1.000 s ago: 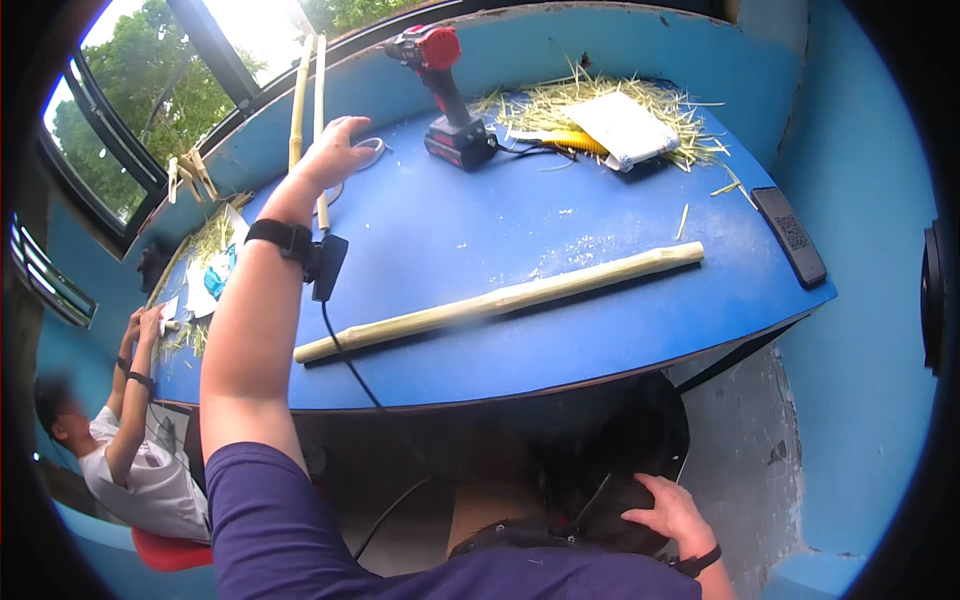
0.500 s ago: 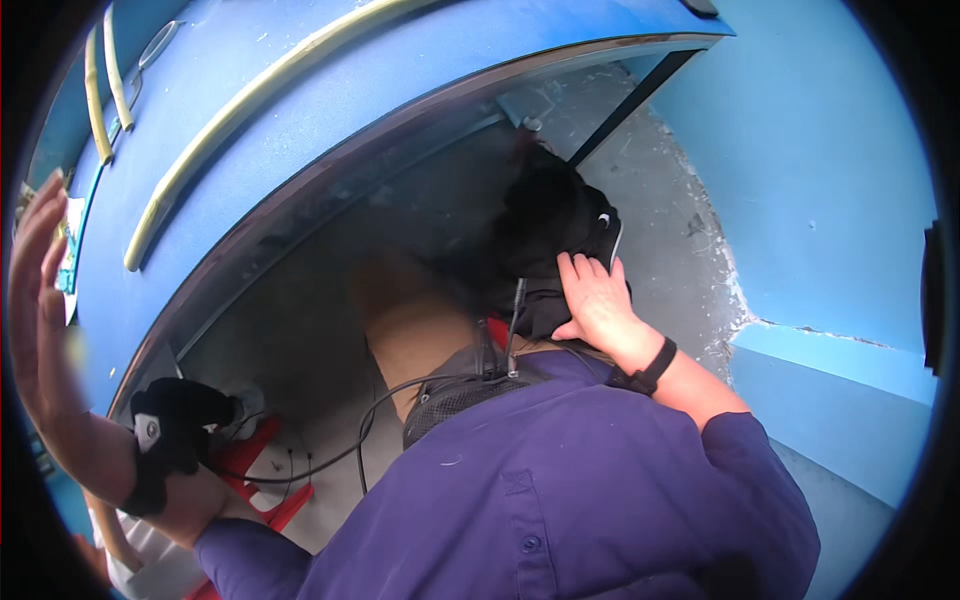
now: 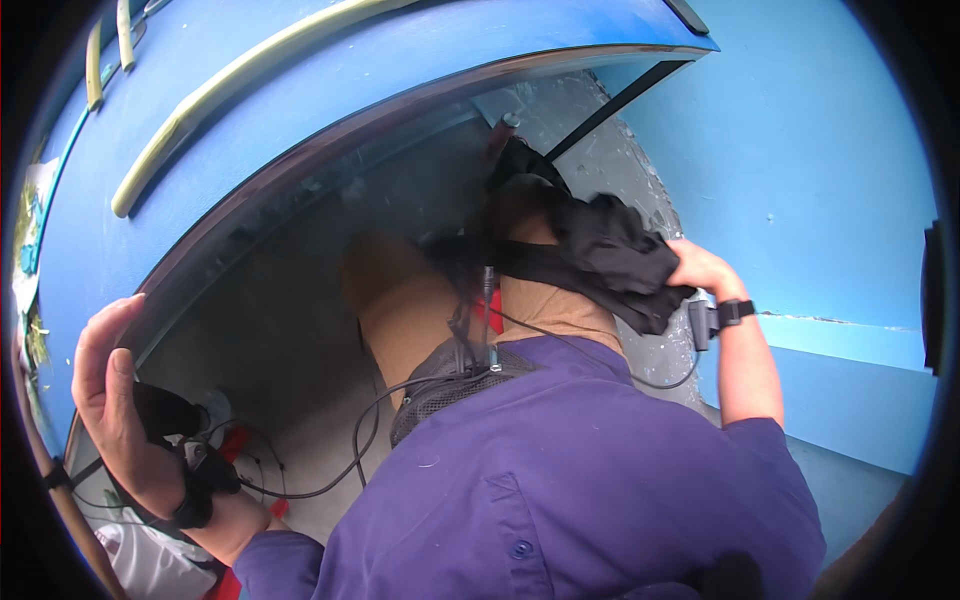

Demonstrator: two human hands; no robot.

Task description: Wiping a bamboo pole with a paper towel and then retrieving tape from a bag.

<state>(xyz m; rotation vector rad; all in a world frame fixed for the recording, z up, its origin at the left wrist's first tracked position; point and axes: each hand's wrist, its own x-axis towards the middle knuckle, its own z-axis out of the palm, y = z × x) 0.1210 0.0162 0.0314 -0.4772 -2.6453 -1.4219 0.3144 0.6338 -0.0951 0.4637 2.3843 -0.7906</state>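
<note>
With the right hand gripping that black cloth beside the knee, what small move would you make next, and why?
Probably lift the black cloth clear of the knee and up toward the blue table. The right hand already grips it, while the left hand rests open at the table's edge.

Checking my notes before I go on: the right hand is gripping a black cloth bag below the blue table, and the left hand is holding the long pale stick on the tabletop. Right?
Not quite. The head view shows the left hand open at the blue table edge, holding nothing; the long pale stick lies untouched on top. The right hand does grip the black cloth bag.
</note>
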